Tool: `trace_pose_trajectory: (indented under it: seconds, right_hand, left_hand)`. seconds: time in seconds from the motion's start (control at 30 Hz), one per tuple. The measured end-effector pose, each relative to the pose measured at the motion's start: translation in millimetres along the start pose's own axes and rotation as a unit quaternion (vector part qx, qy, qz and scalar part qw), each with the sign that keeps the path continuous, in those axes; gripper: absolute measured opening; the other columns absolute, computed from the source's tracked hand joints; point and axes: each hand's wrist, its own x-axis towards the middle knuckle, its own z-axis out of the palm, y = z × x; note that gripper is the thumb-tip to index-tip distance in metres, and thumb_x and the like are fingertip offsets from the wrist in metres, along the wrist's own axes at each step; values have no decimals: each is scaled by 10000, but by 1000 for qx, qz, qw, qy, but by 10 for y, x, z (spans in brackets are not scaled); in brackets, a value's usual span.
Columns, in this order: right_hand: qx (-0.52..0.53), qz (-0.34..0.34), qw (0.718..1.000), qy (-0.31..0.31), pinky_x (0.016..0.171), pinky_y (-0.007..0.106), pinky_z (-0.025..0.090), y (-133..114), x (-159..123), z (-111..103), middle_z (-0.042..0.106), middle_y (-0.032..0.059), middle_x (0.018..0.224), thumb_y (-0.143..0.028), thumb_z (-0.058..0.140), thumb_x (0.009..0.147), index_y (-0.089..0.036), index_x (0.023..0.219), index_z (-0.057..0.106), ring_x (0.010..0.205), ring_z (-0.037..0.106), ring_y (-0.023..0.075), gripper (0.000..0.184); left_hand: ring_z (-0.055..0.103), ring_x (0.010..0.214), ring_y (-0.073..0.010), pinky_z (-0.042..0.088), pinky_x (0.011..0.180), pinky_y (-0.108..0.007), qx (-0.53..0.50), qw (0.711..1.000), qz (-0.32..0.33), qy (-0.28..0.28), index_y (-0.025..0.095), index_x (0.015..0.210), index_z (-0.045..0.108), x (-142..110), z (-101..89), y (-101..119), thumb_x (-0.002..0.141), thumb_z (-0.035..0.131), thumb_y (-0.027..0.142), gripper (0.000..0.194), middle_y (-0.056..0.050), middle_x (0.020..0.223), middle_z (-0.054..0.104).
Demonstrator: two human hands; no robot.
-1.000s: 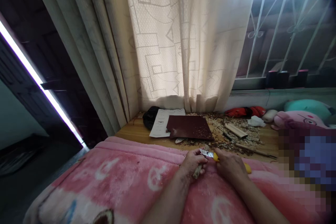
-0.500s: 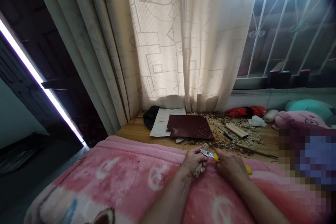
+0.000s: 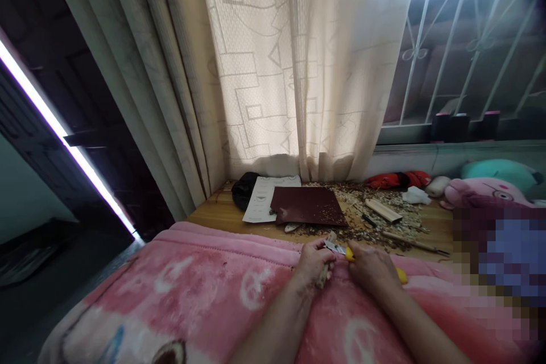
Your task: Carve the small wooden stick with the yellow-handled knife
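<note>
Pink blanket (image 3: pixel 170 290), left hand (image 3: pixel 313 261) on wood (image 3: pixel 323 276), right hand (image 3: pixel 371 267) on knife (image 3: pixel 350 254), seemingly unmoved

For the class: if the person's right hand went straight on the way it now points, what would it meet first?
Probably the left hand, gripping a wood piece, though depth is hard to judge from this view.

Nothing legible; printed paper sheet (image 3: pixel 265 199) too small to read.

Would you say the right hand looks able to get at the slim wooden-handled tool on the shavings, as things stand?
Probably yes: the right hand lies near the slim wooden-handled tool, only the pink blanket's edge between, but it holds a yellow-handled knife.
</note>
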Motion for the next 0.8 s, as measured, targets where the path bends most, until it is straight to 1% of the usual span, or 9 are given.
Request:
trace_pose_trajectory:
  seconds: [0.13,0.3,0.43,0.63,0.73,0.8]
  right_hand:
    - [-4,13,1000,6,557,241,266,3,12,40,588,24,758,-196,349,661,-225,770,511,675,513,152,197]
    - [-3,22,1000,11,557,245,270,-1,20,42,589,33,749,-192,338,667,-219,765,513,673,517,156,203]
    - [1,29,1000,10,554,250,277,-3,17,28,587,34,739,-199,330,678,-216,750,512,668,521,160,196]
    - [7,49,999,7,569,245,295,24,30,44,582,44,761,-177,330,685,-206,763,514,688,523,146,202]
    - [13,68,998,8,571,252,309,79,58,41,581,49,756,-257,349,697,-204,773,517,695,525,158,192]
    - [19,95,995,1,567,260,317,126,79,30,582,54,741,-329,366,690,-201,777,518,696,526,172,217]
  left_hand:
    - [310,310,-34,234,269,-140,-13,1000,3,-5,142,701,467,2,5,-18,503,473,150,198,58,427,385]
    - [334,330,-34,243,277,-134,-12,1000,-5,-8,138,729,471,-1,6,-8,494,510,160,239,59,452,382]
    - [336,334,-33,239,283,-133,-9,1000,-12,-6,134,724,475,-3,8,-1,497,515,167,233,55,454,386]
    - [346,349,-28,224,292,-123,-6,1000,-26,-8,135,704,479,8,8,-30,504,488,165,203,41,484,407]
    - [341,346,-25,227,298,-121,1,1000,-30,-11,136,715,483,-4,4,-44,498,488,156,218,51,466,384]
    - [341,346,-27,233,298,-123,-2,999,-28,-21,138,715,479,-15,-5,-50,498,482,148,218,54,461,374]
